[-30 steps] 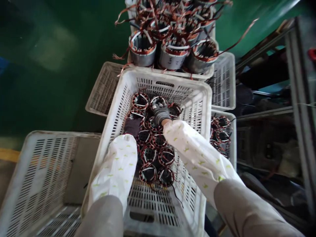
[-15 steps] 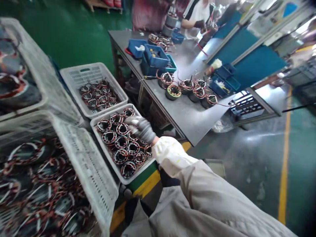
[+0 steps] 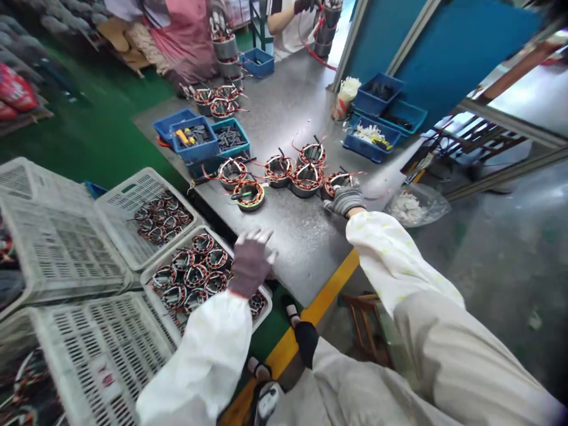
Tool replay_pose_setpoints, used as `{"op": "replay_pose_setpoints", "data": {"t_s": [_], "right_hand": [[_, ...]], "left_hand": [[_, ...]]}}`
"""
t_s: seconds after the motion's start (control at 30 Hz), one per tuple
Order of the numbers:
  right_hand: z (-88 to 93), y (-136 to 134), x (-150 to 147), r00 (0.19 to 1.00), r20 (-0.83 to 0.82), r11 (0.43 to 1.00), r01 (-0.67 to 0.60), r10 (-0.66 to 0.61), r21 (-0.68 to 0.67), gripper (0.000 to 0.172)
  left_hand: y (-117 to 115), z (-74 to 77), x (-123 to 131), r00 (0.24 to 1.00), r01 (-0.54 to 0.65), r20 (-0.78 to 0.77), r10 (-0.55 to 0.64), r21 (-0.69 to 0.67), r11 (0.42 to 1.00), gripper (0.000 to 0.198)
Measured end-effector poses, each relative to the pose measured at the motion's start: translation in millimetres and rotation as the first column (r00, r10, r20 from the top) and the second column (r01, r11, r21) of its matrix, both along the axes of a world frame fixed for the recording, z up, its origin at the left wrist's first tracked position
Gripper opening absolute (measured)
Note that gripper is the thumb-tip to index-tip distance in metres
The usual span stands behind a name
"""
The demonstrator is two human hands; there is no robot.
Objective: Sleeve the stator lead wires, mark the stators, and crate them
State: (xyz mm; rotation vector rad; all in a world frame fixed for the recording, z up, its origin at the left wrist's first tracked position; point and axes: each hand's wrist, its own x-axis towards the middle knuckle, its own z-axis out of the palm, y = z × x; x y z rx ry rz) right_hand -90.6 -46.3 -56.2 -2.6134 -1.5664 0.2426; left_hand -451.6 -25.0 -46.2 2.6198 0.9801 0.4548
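Note:
My right hand (image 3: 347, 202), in a grey striped glove, is at the rightmost motor stator (image 3: 333, 182) on the table, its fingers curled against the near side. Several more stators (image 3: 307, 179) with copper windings and red and white leads stand beside it; one nearer stator (image 3: 248, 196) has a yellow-green rim. My left hand (image 3: 252, 263), in a purple-brown glove with pale fingertips, hovers palm down between the table edge and a crate (image 3: 148, 278) of stators. Its fingers are spread and hold nothing.
Blue bins (image 3: 195, 139) of small dark parts sit at the table's left edge. More blue bins (image 3: 368, 139) stand by a blue panel (image 3: 465, 53). Large pale crates (image 3: 102, 355) are stacked at left. A co-worker's gloved hand (image 3: 304, 6) is at the far side.
My right hand has moved from over the stator crate to the rightmost stator on the table. My left hand has come into view. The camera has turned towards the table.

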Motion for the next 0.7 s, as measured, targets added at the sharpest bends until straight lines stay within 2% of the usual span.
{"op": "replay_pose_setpoints", "data": {"t_s": [0.07,0.17,0.23,0.3,0.37,0.43,0.57,0.7], "right_hand": [[-17.1,-15.6,8.0,1.000,-0.005,0.995,0.004,-0.005,-0.100,0.055],[-41.0,-46.1,-6.4,0.998,0.002,0.992,-0.059,0.060,-0.114,0.071],[-51.4,-63.3,-20.5,0.996,0.011,0.990,-0.082,0.084,-0.111,0.076],[-56.5,-73.4,-28.3,0.998,0.005,0.989,-0.069,0.070,-0.128,0.074],[-56.8,-76.2,-26.5,0.997,-0.008,0.987,-0.082,0.082,-0.137,0.070],[-54.5,-74.6,-17.1,0.993,-0.017,0.983,-0.115,0.114,-0.143,0.069],[-49.9,-68.0,6.4,0.993,-0.015,0.978,-0.116,0.115,-0.171,0.074],[-47.3,-58.6,14.5,0.994,-0.048,0.981,-0.105,0.099,-0.162,0.067]], "left_hand": [[37.8,6.0,80.3,0.983,0.117,-0.145,-0.111,0.033,0.993,0.063],[79.4,13.9,189.5,0.932,0.251,-0.287,-0.221,0.071,0.965,0.074],[95.4,12.9,240.4,0.889,0.265,-0.399,-0.226,0.045,0.963,0.075],[104.7,7.0,268.5,0.849,0.244,-0.482,-0.214,0.000,0.970,0.070],[109.6,-0.1,274.5,0.826,0.230,-0.522,-0.215,-0.036,0.972,0.062],[110.5,-5.3,262.0,0.812,0.244,-0.535,-0.235,-0.054,0.968,0.056],[95.0,-12.8,201.8,0.794,0.314,-0.521,-0.311,-0.087,0.946,0.047],[56.0,-30.5,132.8,0.806,0.371,-0.409,-0.429,-0.217,0.903,0.029]]}}
